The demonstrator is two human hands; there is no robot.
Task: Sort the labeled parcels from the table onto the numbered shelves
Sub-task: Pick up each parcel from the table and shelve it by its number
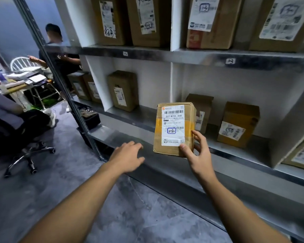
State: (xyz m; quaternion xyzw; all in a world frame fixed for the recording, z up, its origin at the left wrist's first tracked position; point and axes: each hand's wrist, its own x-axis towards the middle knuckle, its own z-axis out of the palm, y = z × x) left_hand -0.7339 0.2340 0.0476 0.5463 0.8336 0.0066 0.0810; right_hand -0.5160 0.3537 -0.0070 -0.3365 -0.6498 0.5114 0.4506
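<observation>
You're mid-placing: R hand grips the parcel by its lower corner, held up in front of the lower shelf, label marked 22. L hand is open, holding nothing. Next, prob. check the bay no., then slide it in.

Both forearms bare up to the lower edge of the view, slim and smooth. Left hand and right hand bare as well, with short nails.
</observation>
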